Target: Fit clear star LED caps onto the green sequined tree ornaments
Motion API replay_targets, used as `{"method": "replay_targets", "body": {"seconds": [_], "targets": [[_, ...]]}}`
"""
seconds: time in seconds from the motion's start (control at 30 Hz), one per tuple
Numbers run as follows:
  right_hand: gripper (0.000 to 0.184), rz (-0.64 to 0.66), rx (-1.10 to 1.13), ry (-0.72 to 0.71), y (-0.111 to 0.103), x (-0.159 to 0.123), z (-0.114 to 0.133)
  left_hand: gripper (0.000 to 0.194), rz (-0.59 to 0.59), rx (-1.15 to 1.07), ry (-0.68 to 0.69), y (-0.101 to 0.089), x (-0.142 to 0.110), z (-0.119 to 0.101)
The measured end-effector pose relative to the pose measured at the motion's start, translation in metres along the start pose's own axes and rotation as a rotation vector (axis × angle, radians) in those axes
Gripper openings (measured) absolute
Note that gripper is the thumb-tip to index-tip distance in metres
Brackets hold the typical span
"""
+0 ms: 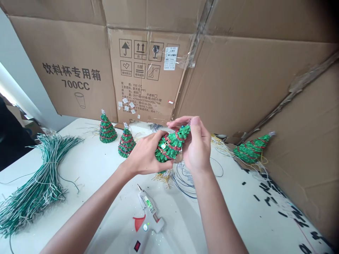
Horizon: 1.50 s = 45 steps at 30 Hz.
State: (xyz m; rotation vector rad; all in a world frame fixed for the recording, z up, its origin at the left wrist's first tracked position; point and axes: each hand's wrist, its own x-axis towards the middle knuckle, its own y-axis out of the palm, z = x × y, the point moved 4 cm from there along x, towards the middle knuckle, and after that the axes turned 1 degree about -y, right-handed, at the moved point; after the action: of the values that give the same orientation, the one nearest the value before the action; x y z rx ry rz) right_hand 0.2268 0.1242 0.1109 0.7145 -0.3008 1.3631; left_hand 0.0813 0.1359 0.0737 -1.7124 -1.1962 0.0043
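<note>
A small green glitter Christmas tree [172, 143] with red spiral trim is held tilted above the white table [100, 183]. My left hand [147, 153] is wrapped round its wide base. My right hand [197, 146] pinches its tip between thumb and fingers. Thin wires hang from under the tree's base. A white hot glue gun [147, 220] lies on the table just below my hands, nozzle pointing away from me.
Two finished little trees [107, 128] [126, 141] stand at the back left, and a third [251, 148] lies on its side at the right. A thick bundle of green and white wires [39, 180] lies left. Cardboard boxes [148, 70] wall the back and right.
</note>
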Motion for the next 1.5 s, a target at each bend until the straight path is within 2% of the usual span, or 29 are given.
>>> {"method": "replay_targets", "body": {"seconds": [0.2,0.43,0.5,0.67,0.73,0.8,0.87,1.0,1.1,1.13,1.17,1.2,1.27,1.4,1.47,1.5], "targets": [[0.036,-0.046,-0.062,-0.032,0.003,-0.004,0.002,0.072,-0.084,0.079,0.035,-0.009,-0.001,0.003],[0.038,-0.128,-0.216,-0.076,0.002,-0.007,0.002,0.067,-0.138,0.131,0.062,-0.013,-0.001,0.006],[0.041,-0.077,-0.174,-0.029,0.0,-0.003,-0.001,0.066,-0.127,0.127,0.053,-0.014,-0.001,0.006],[0.054,0.183,0.085,0.156,-0.009,0.005,-0.008,0.067,-0.095,0.021,-0.007,-0.021,0.002,0.005],[0.054,0.263,0.071,0.207,-0.009,0.004,-0.011,0.068,-0.085,-0.083,-0.072,-0.021,0.002,0.004],[0.045,0.326,-0.014,0.204,-0.004,-0.001,-0.013,0.068,-0.061,-0.181,-0.111,-0.016,0.002,0.003],[0.036,0.322,-0.138,0.16,0.002,-0.006,-0.015,0.073,-0.036,-0.245,-0.089,-0.009,0.001,0.0],[0.018,0.209,-0.305,0.088,0.005,-0.011,-0.019,0.09,0.031,-0.263,0.014,-0.006,-0.001,-0.002],[0.016,0.247,-0.327,0.068,0.005,-0.011,-0.017,0.1,0.134,-0.143,0.019,-0.023,-0.003,0.001],[0.016,0.275,-0.332,0.065,0.005,-0.011,-0.015,0.097,0.132,-0.104,-0.014,-0.033,-0.003,0.004],[0.017,0.312,-0.335,0.066,0.005,-0.011,-0.014,0.082,0.125,-0.076,-0.049,-0.043,-0.004,0.005],[0.017,0.357,-0.331,0.072,0.007,-0.011,-0.013,0.066,0.086,-0.06,-0.056,-0.054,-0.004,0.005],[0.018,0.441,-0.301,0.095,0.011,-0.013,-0.011,0.053,-0.01,-0.034,-0.033,-0.073,-0.004,0.001],[0.021,0.555,-0.276,0.159,0.018,-0.017,-0.01,0.059,-0.217,-0.112,-0.026,-0.092,-0.006,-0.006],[0.015,0.629,-0.294,0.204,0.02,-0.02,-0.009,0.058,-0.34,-0.209,-0.076,-0.095,-0.008,-0.005],[0.012,0.672,-0.293,0.232,0.021,-0.022,-0.008,0.055,-0.358,-0.249,-0.102,-0.094,-0.008,-0.004]]}}
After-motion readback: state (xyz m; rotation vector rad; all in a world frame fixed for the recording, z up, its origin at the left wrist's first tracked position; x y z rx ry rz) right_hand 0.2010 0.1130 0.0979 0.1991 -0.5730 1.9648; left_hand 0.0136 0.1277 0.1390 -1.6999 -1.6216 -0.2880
